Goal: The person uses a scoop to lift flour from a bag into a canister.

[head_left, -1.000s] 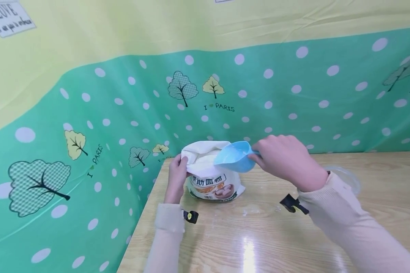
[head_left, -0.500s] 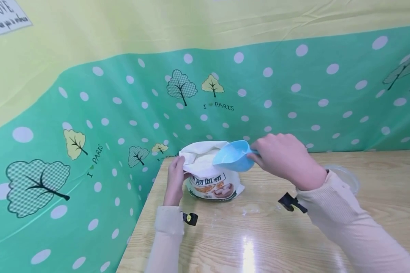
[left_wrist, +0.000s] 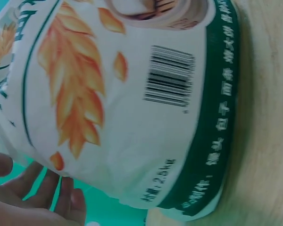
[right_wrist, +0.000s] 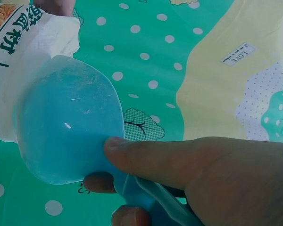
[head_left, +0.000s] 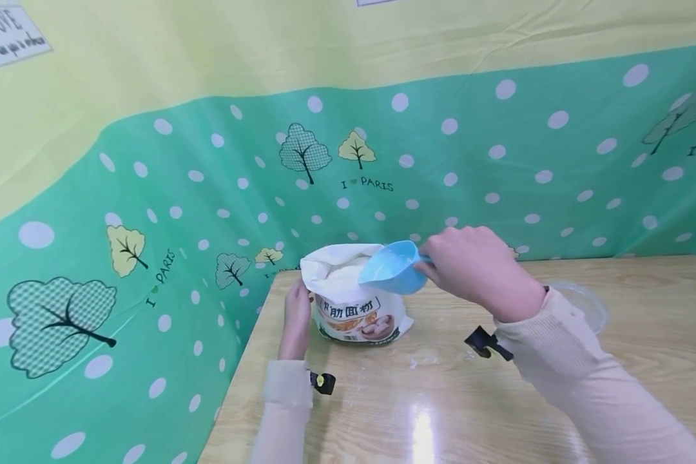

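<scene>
A white flour bag (head_left: 356, 322) with its top folded outward stands near the back of the wooden table, and pale flour (head_left: 348, 270) shows inside its mouth. My right hand (head_left: 478, 270) grips the handle of a light blue scoop (head_left: 396, 269), whose tip lies over the right side of the bag's mouth. In the right wrist view, my thumb presses against the base of the scoop's bowl (right_wrist: 70, 122). My left hand (head_left: 296, 322) is at the bag's left side, and the left wrist view shows its loosely bent fingers (left_wrist: 47, 188) against or very near the bag, pinching nothing.
A clear round container (head_left: 591, 309) stands on the table at the right, partly hidden behind my right forearm. White powder traces (head_left: 423, 361) mark the table (head_left: 383, 412) before the bag. A patterned green and yellow cloth (head_left: 475, 154) hangs behind and at the left.
My left hand has let go of the bag's folded rim and moved slightly down along its left side. The scoop remains at the bag's mouth, gripped by my right hand.
</scene>
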`<state>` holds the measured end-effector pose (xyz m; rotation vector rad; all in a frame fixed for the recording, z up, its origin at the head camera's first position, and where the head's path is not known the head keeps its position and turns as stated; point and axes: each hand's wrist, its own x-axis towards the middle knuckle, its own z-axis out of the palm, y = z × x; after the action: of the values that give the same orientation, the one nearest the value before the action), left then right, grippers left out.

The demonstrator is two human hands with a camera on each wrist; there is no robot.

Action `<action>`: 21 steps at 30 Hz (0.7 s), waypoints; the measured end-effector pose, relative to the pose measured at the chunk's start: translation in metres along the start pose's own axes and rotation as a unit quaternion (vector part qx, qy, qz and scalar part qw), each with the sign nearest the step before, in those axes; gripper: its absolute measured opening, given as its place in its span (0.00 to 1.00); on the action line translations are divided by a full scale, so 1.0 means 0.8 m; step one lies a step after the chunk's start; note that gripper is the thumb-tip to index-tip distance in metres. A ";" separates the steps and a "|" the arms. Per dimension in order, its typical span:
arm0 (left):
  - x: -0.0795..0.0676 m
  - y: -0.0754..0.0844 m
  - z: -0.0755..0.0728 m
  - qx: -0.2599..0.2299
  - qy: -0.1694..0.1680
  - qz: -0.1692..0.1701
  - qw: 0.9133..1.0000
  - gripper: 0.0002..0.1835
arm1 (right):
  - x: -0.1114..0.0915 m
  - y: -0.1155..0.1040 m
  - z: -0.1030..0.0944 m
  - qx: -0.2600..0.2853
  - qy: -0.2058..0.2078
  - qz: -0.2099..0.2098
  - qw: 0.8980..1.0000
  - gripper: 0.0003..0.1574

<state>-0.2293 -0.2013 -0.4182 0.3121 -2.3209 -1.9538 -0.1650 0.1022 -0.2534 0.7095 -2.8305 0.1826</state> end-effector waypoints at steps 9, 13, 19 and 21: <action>-0.001 -0.019 -0.006 -0.014 -0.056 0.033 0.998 0.24 | 0.004 -0.003 -0.010 -0.021 -0.014 0.004 1.000 0.15; 0.002 -0.031 -0.020 -0.023 -0.105 0.057 0.993 0.24 | 0.005 -0.003 -0.013 -0.020 -0.019 0.005 1.000 0.14; 0.003 -0.044 -0.039 -0.010 -0.180 0.070 0.981 0.34 | 0.007 -0.001 -0.015 -0.012 -0.029 0.004 0.999 0.14; 0.004 -0.046 -0.042 -0.015 -0.199 0.075 0.977 0.36 | 0.009 0.000 -0.016 -0.009 -0.034 0.006 0.999 0.13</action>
<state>-0.2218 -0.2404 -0.4488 -0.2765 -2.4456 -2.1300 -0.1690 0.1016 -0.2390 0.7093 -2.8973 0.1357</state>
